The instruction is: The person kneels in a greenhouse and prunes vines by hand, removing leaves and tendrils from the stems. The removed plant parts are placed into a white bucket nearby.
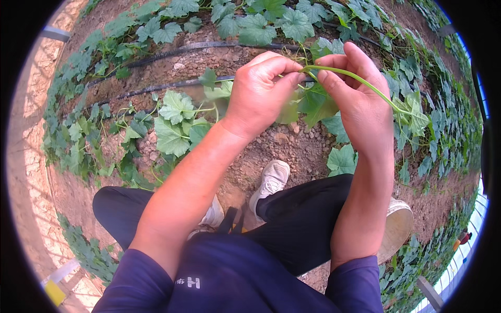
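Note:
A green vine stem [352,74] of a broad-leaved climbing plant arches over my right hand, its leafy part lying to the right. My left hand [260,88] pinches the stem's left end between thumb and forefinger. Close beside it, my right hand [354,92] is cupped under the stem, thumb and fingertips near it; whether they grip it is unclear. Thin tendrils rise between the hands. Large green leaves [313,102] hang just below them, partly hidden by the hands.
Black irrigation hoses [188,49] run across the reddish soil. Rows of vines [78,129] spread on both sides. A pale bucket [395,227] stands by my right knee, and my white shoe [272,180] is on the soil. At the far left runs a sunlit wall or path [31,137].

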The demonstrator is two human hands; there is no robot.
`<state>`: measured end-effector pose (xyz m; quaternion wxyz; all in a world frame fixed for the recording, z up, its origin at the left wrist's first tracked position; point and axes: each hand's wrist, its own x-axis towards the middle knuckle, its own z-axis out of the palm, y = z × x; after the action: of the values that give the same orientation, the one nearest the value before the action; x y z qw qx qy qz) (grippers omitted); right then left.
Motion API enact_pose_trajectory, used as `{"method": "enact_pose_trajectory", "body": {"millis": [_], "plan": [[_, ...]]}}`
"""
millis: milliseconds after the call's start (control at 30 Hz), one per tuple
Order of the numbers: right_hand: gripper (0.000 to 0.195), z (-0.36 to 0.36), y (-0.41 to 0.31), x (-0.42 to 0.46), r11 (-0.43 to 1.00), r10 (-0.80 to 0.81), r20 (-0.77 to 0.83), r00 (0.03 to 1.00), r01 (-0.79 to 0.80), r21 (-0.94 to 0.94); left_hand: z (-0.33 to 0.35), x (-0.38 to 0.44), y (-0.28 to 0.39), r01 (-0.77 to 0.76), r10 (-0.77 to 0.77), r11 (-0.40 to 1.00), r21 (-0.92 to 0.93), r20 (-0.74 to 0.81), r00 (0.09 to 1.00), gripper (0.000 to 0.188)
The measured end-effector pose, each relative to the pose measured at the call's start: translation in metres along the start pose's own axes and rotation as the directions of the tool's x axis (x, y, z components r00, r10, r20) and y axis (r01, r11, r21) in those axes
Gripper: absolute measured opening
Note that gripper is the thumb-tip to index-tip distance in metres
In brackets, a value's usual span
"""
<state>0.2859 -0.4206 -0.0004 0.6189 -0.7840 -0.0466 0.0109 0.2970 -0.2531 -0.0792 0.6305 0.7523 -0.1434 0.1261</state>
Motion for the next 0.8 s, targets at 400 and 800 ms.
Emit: {"method": "enact_pose_trajectory", "body": {"millis": [400,800], "plan": [[0.054,0.002,0.020,0.012,0.960,0.109,0.177,0.978,-0.150,0.236,-0.011,-0.004,0.004,-0.131,0.128,0.988,0.077,0.050,0.991,0.010],[0.064,0.016,0.021,0.010,0.935,0.216,0.138,0.967,-0.245,0.256,-0.024,-0.013,0.004,-0.165,0.158,0.982,0.091,0.079,0.984,0.013]]}}
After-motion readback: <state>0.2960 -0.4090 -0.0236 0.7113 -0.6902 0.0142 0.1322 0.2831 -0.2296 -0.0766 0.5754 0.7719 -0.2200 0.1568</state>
